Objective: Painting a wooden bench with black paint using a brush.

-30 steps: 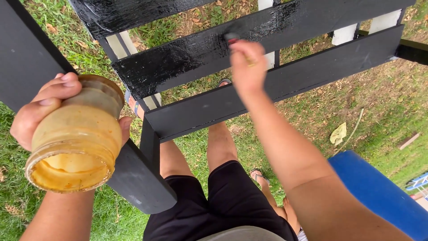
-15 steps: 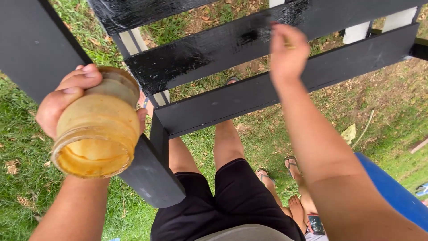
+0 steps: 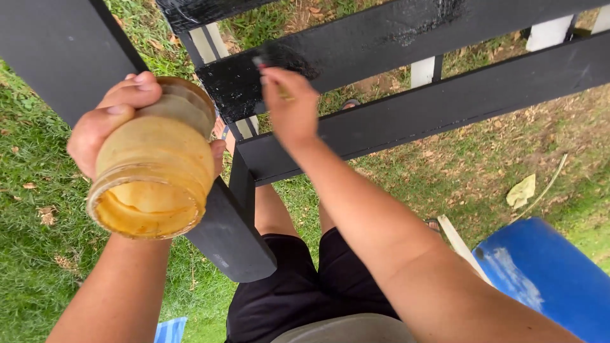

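Two busy hands: left hand (image 3: 111,124) gripping a yellowish jar (image 3: 155,171), right hand (image 3: 291,111) clenched around a brush (image 3: 270,76) against the black slat (image 3: 381,38).

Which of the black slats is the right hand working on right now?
The middle slat, the one with wet, glossy paint. The right hand holds a brush against its left end; the slat below looks dry and untouched.

A garden or yard outdoors: grass (image 3: 38,152), fallen leaves (image 3: 522,190) and bare earth under black-painted slats (image 3: 413,121).
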